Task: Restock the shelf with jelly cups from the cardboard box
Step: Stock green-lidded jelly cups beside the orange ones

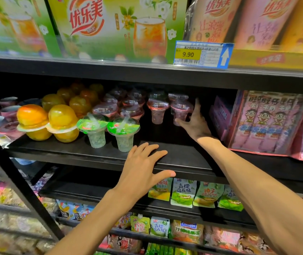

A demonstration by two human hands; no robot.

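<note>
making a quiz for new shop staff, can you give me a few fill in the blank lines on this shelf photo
1. The right hand touches a jelly cup with a ____ lid.
2. The left hand rests flat on the shelf edge, its fingers ____.
3. The two front cups with straws have ____ lids.
4. The price tag reads ____.

Missing words: pink; spread; green; 9.90
</note>
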